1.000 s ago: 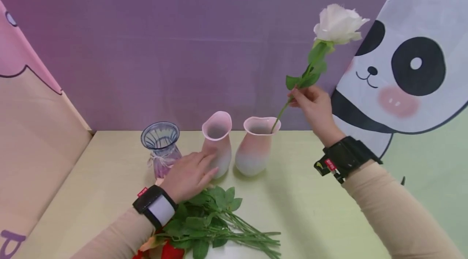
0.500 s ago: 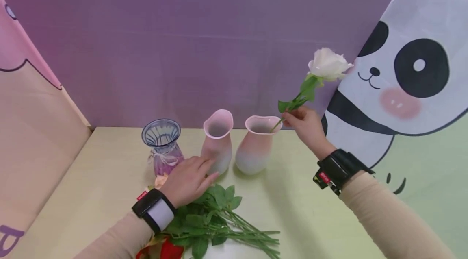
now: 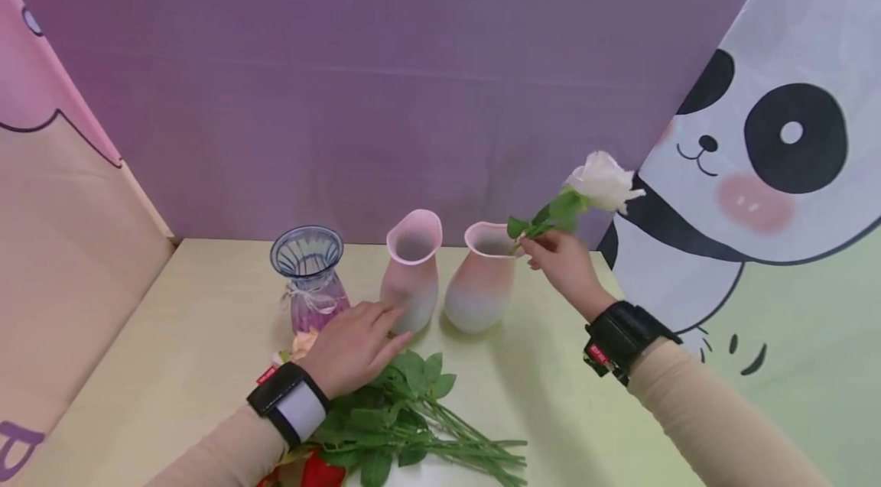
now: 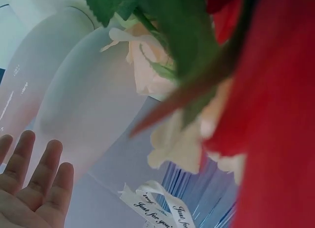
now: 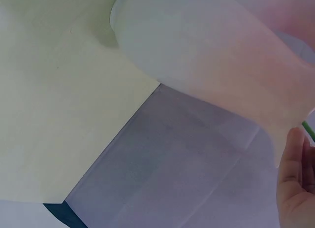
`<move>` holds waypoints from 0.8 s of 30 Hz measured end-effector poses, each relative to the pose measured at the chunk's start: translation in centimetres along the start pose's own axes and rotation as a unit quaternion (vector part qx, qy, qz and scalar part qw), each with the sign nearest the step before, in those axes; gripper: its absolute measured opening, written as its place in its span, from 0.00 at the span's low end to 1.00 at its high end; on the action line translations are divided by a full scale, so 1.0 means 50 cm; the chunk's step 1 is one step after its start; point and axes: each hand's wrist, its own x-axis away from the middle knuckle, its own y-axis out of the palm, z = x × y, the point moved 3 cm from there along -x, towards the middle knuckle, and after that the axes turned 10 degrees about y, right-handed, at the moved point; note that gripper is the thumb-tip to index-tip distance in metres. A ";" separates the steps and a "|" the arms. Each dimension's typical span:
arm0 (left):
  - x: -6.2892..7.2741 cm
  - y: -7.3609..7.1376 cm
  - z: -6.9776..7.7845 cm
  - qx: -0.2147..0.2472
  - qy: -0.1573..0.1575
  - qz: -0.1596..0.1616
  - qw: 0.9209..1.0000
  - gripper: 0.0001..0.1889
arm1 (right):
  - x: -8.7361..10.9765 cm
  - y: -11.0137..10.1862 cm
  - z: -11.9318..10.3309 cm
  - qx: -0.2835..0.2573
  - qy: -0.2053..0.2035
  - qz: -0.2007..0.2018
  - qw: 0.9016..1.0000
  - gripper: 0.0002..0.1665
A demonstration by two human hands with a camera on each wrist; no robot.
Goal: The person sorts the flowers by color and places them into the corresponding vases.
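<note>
At the right vase (image 3: 478,292), pink above and pale below, my right hand (image 3: 564,265) pinches a white rose (image 3: 600,180) by its stem. The rose tilts to the right, and its lower stem goes into the vase mouth. In the right wrist view the fingertips (image 5: 295,139) are by the rim, with a bit of green stem (image 5: 309,130) showing. My left hand (image 3: 354,345) hovers with extended fingers before the middle vase (image 3: 411,284); whether it touches the vase I cannot tell. Beneath that hand lies a bunch of leafy stems (image 3: 385,418) with red and peach blooms.
A blue-purple glass vase (image 3: 306,273) with a ribbon (image 4: 160,203) tied round it stands at the left. Behind the table (image 3: 571,395) rises a purple backdrop (image 3: 413,89). A panda-print cloth (image 3: 771,143) hangs at the right.
My right hand has lowered the white rose down and to the left, so more of its stem is inside the right vase. The left hand has stayed nearly still.
</note>
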 end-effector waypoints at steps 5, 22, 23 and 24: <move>0.005 0.006 0.001 0.001 -0.003 -0.002 1.000 0.26 | 0.003 0.004 0.003 0.023 -0.004 0.003 1.000 0.19; 0.022 0.004 -0.008 -0.007 -0.005 0.000 1.000 0.27 | 0.009 0.001 0.007 0.021 -0.016 0.010 1.000 0.17; 0.024 0.002 -0.010 -0.014 -0.006 0.002 1.000 0.26 | 0.010 0.000 0.007 0.018 -0.015 0.010 1.000 0.17; 0.026 -0.001 -0.012 -0.020 -0.007 0.004 1.000 0.26 | 0.012 0.000 0.007 0.015 -0.016 0.010 1.000 0.17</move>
